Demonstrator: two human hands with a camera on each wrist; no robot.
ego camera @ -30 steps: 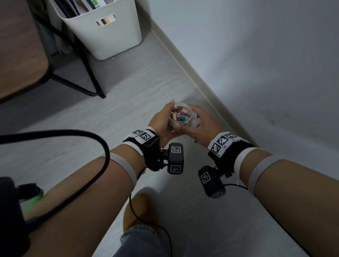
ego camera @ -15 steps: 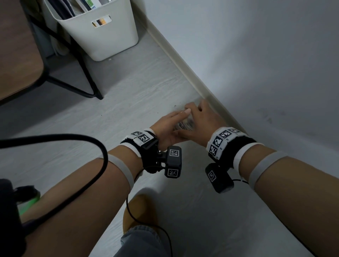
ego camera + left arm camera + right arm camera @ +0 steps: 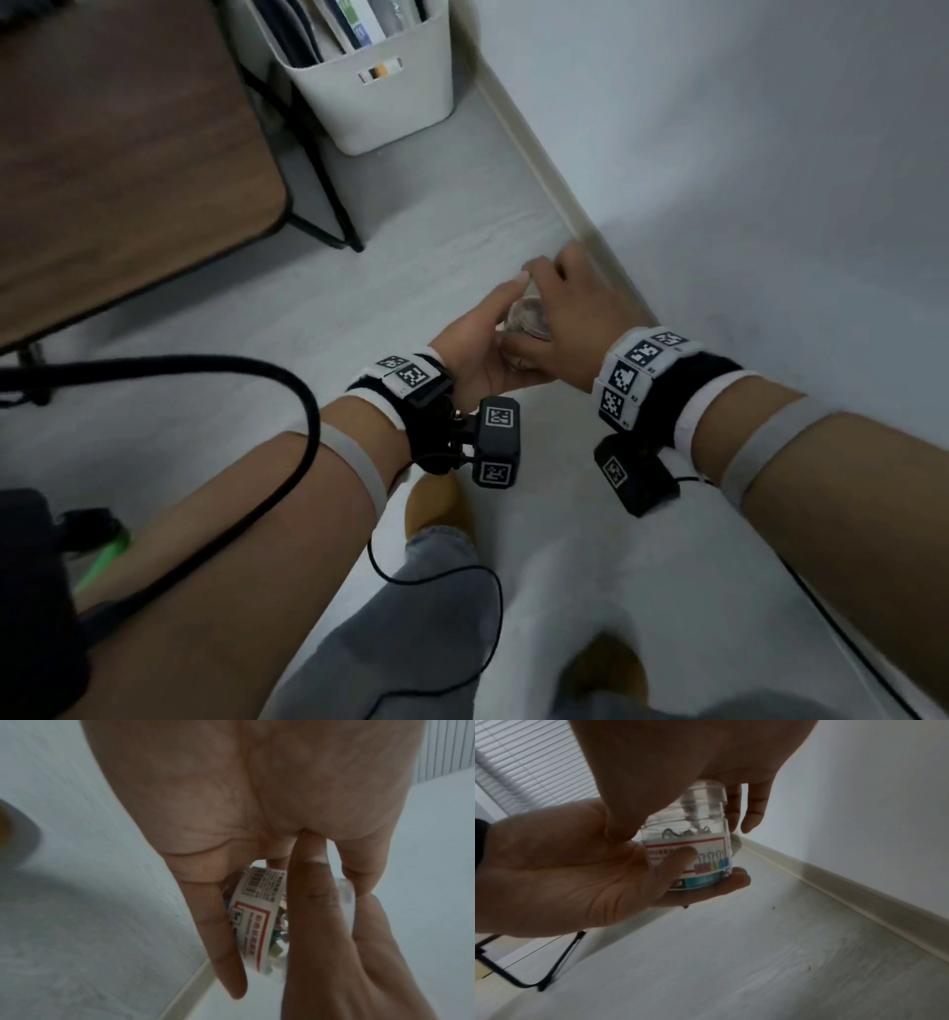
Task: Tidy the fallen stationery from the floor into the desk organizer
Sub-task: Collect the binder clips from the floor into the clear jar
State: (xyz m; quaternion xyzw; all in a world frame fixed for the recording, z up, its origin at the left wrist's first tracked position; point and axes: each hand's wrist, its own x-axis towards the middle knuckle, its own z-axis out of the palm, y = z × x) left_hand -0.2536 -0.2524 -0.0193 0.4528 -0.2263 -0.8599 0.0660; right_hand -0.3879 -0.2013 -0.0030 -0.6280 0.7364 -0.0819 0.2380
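Note:
A small clear plastic jar of coloured binder clips, with a white label, stands upright in my left hand. That hand's fingers and thumb curl round the jar's body. My right hand covers the jar from above and grips the clear lid, which sits on the jar's mouth. In the head view only a sliver of the jar shows between the two hands. The left wrist view shows the jar's label between my left fingers. Both hands hover above the floor near the wall.
A white storage bin with books stands on the floor at the back. A wooden desk on black metal legs is to the left. A baseboard and wall run along the right. My knees are below.
A second ago the jar's mouth was uncovered and the clips showed, with the right hand beside it. The right hand has since moved over the top with the lid.

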